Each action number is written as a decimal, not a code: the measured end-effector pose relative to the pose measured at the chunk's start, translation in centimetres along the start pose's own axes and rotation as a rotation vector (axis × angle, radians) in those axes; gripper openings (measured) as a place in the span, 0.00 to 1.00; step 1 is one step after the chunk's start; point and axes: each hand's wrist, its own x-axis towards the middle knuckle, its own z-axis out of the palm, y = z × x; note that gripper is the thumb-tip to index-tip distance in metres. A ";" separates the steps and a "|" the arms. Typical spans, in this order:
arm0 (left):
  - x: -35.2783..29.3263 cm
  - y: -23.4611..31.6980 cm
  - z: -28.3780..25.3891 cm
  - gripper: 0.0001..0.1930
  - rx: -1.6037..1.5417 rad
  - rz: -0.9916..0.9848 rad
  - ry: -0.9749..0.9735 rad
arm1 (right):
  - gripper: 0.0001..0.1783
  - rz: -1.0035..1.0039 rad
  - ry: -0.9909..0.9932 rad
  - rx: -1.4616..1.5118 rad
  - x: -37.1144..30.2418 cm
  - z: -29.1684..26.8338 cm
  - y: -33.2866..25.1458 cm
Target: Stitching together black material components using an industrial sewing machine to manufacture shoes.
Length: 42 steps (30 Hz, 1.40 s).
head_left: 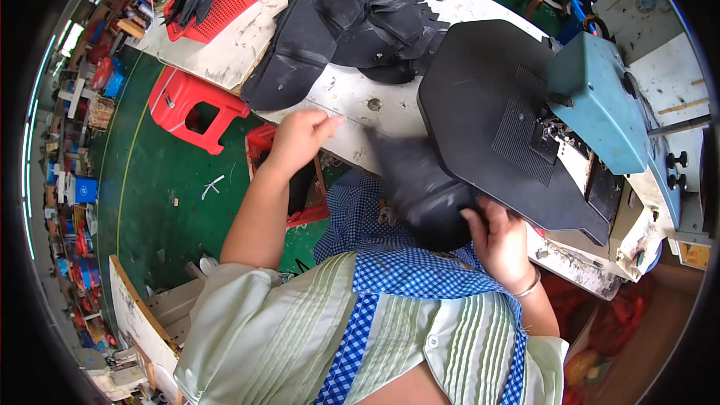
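A worker's right hand (501,240) grips a black piece (424,191) beside the table's (349,131) near edge; whether the curled left hand (301,141) holds anything, I cannot tell. More pieces (360,34) lie heaped behind, finished or not unclear.

Bare table (340,91) in front of the black pile (300,52), left of the black plate (465,90), leaves room to pass; the blue machine (600,97) blocks the far right
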 end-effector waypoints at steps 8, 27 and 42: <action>13.0 -10.6 -3.4 0.29 0.517 -0.418 0.610 | 0.08 0.287 0.286 0.224 -3.1 3.1 7.4; 4.9 6.3 -5.2 0.09 -0.321 0.241 0.663 | 0.22 -0.739 0.460 -0.430 -0.3 -3.3 -1.6; -1.3 14.7 1.5 0.10 -0.820 0.256 0.175 | 0.25 -0.545 0.233 -0.405 4.2 -5.5 -2.4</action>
